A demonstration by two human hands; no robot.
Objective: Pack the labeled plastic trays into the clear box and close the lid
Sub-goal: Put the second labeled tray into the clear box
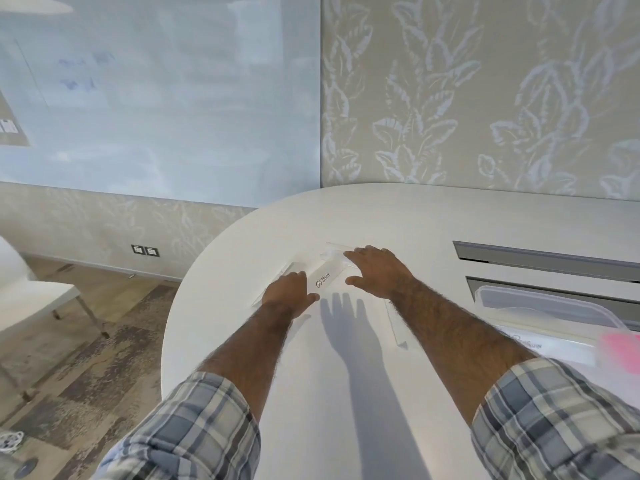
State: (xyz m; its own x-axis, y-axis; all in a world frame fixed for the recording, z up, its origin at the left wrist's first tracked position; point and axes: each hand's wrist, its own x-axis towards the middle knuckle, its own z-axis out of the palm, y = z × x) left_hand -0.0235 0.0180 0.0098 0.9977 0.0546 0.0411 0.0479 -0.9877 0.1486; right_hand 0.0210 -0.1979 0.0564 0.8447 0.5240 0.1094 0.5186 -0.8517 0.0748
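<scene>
Hands were both extended over the white bench near its rounded far-left edge. The left hand rested on a clear plastic tray, fingers curled down over it; whether it gripped the tray could not be told. The right hand was spread wide, palm down, fingertips touching the far end of a second clear tray carrying a handwritten label. That tray lay between the two hands. Another clear tray lay partly beneath the right forearm. The clear box stood at the bench's right edge, well apart from the hands, a labelled tray just beside it.
</scene>
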